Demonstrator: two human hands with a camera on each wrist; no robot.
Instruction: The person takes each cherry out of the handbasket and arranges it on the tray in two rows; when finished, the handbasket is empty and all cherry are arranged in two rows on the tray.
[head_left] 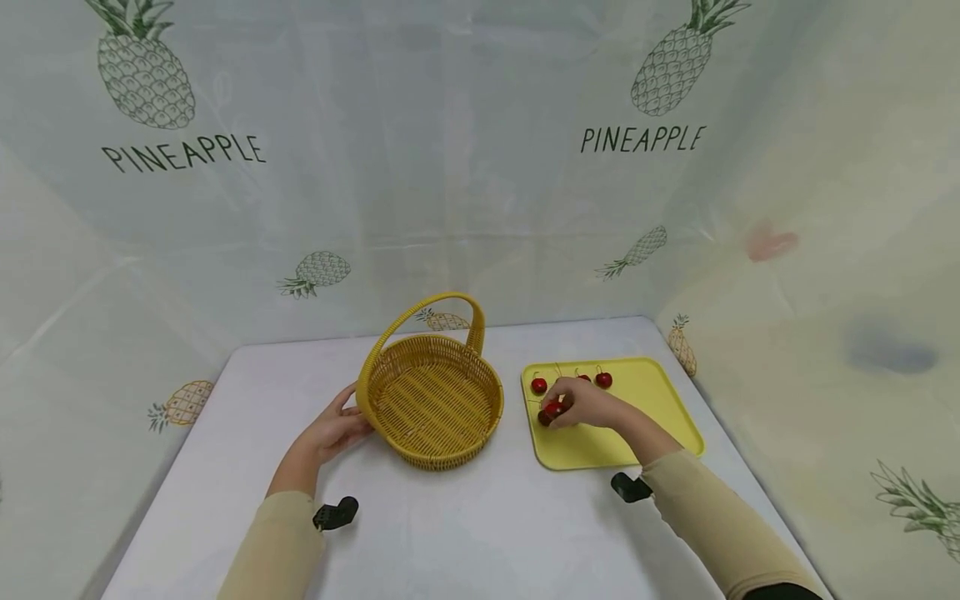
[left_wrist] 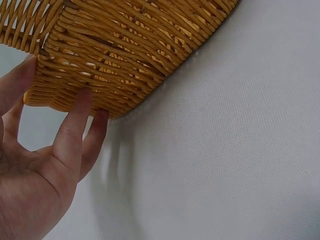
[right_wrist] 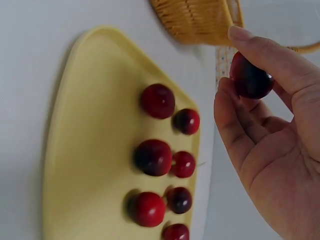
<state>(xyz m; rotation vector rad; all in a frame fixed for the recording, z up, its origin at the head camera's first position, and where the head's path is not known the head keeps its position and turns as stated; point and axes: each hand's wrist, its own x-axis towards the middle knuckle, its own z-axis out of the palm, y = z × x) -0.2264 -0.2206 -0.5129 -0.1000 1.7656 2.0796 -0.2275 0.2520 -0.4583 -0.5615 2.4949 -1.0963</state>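
Observation:
My left hand (head_left: 337,429) touches the left side of a round woven basket (head_left: 442,458) with a tall handle. In the left wrist view, extended fingertips (left_wrist: 82,102) rest against the wicker wall. Over the left part of a yellow tray (head_left: 667,412) is my right hand (head_left: 592,407). Its thumb and fingers pinch a dark red cherry (right_wrist: 250,80), seen close up in the right wrist view. Several more red cherries (right_wrist: 152,157) lie on the tray, some near its back edge, such as one cherry (head_left: 603,380). The right hand hides part of the group in the head view.
A white table (head_left: 465,533) carries the basket and, to its right, the tray. Pale curtains printed with pineapples (head_left: 146,83) stand behind and at the sides. Black wrist straps (head_left: 335,513) stick out beside the sleeves.

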